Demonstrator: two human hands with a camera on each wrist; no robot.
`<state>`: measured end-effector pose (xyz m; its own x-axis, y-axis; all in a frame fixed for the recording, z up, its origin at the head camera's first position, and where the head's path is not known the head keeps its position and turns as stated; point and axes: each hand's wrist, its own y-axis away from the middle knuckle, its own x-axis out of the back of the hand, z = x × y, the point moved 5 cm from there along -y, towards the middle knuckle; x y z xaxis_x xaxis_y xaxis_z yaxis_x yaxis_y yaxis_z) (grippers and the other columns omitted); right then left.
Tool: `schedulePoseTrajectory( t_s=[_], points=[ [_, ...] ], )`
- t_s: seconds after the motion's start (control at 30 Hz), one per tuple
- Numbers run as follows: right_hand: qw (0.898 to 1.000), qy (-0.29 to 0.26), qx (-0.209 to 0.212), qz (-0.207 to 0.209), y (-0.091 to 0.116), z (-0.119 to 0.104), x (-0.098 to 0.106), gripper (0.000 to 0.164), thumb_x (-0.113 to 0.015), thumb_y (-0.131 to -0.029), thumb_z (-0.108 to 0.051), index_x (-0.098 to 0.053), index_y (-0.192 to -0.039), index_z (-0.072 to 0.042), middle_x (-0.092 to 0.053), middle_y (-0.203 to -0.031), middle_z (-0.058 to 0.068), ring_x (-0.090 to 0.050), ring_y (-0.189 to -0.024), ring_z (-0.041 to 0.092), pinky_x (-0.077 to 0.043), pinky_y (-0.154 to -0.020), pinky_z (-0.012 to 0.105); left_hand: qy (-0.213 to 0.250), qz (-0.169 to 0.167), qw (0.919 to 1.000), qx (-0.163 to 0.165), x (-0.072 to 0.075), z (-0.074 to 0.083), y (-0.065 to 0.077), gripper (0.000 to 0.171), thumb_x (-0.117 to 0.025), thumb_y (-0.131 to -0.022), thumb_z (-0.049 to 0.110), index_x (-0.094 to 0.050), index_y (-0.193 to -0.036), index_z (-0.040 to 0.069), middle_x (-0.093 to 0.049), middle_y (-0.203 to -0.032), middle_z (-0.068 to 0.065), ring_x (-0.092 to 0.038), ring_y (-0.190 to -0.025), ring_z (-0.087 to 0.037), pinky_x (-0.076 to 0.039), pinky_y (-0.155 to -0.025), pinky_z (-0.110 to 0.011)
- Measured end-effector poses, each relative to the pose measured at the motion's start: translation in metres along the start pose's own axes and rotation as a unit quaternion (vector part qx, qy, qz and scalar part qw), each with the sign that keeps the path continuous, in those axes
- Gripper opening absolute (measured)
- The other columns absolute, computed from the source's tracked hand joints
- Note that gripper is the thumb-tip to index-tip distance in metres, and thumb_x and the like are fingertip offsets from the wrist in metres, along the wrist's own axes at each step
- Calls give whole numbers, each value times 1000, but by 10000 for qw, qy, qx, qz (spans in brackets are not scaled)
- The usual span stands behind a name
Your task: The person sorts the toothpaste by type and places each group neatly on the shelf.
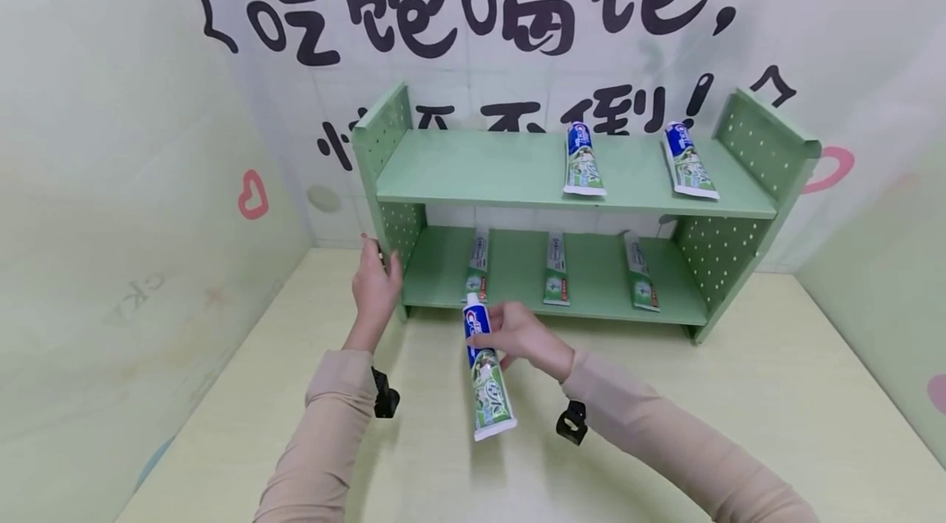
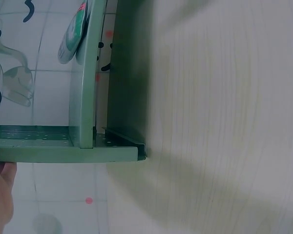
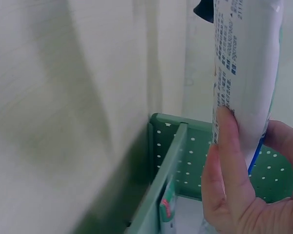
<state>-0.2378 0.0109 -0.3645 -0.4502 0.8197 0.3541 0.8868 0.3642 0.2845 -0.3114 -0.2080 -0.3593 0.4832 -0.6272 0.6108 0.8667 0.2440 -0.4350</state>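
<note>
My right hand (image 1: 528, 336) pinches a blue, green and white toothpaste tube (image 1: 489, 392) near its capped end, in front of the shelf and over the table. Its cap points up toward the shelf and its flat end toward me. The right wrist view shows the tube's white printed back (image 3: 249, 63) with fingers (image 3: 229, 146) against it. At the left side panel of a green two-tier shelf (image 1: 480, 170), my left hand (image 1: 375, 285) holds the front edge, thumb and fingers on either side. Only part of that hand (image 2: 0, 195) shows in the left wrist view.
Two similar tubes lie on the upper tier, one right of the middle (image 1: 584, 162) and one farther right (image 1: 691, 162). Three grey-green tubes (image 1: 556, 268) lie spaced along the lower tier. The shelf stands on a pale table (image 1: 769, 392) before a lettered wall (image 1: 473, 80).
</note>
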Motion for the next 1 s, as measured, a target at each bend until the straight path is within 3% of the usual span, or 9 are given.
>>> schedulePoseTrajectory(
  t_s=[0.27, 1.0],
  points=[
    [9996, 167, -195, 153, 5, -16, 8, 55, -69, -79, -14, -43, -124, 5, -60, -101, 16, -65, -73, 20, -57, -55, 30, -19, -43, 10000, 66, 0, 1, 0, 29, -44, -95, 20, -40, -116, 0, -55, -114, -20, -59, -94, -37, -48, -72, -50],
    [9973, 618, 10, 406, 24, -73, 32, 62, -72, -78, -19, -41, -130, -5, -53, -110, 12, -64, -78, 22, -57, -56, 29, 15, -38, 9999, 115, 1, 2, 0, 28, -44, -95, 20, -40, -114, 0, -56, -113, -20, -60, -94, -37, -49, -73, -50]
  ],
)
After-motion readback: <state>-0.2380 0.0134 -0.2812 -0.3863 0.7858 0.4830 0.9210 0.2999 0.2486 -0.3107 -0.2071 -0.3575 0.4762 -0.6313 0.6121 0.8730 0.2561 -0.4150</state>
